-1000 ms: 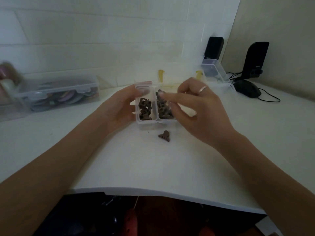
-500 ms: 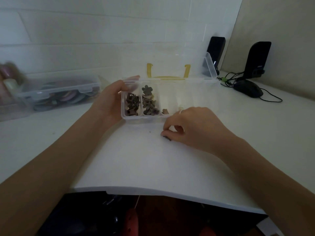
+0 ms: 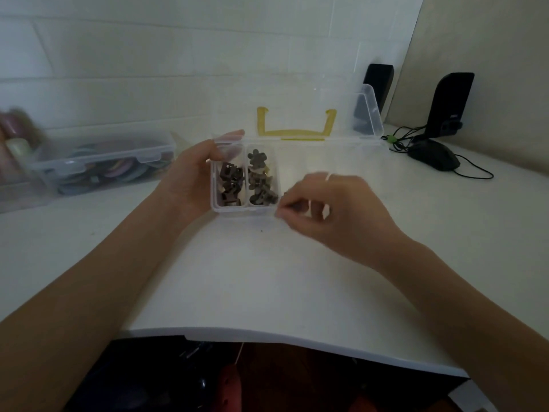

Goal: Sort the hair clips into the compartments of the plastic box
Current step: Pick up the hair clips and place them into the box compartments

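Our left hand (image 3: pixel 190 179) grips the left end of the clear plastic box (image 3: pixel 245 210), fingers wrapped round its wall. Our right hand (image 3: pixel 335 209) hovers at the box's front edge, thumb and forefinger pinched together; whether they hold a clip, we cannot tell. Brown hair clips (image 3: pixel 230 182) fill the two leftmost compartments. The box sits on a white table (image 3: pixel 267 278), lid (image 3: pixel 297 114) open behind.

You're seeing a clear lidded tub (image 3: pixel 101 162) of coloured rolls sitting at the left. A black mouse (image 3: pixel 434 157) is lying near two dark speakers (image 3: pixel 450 105) at the right.
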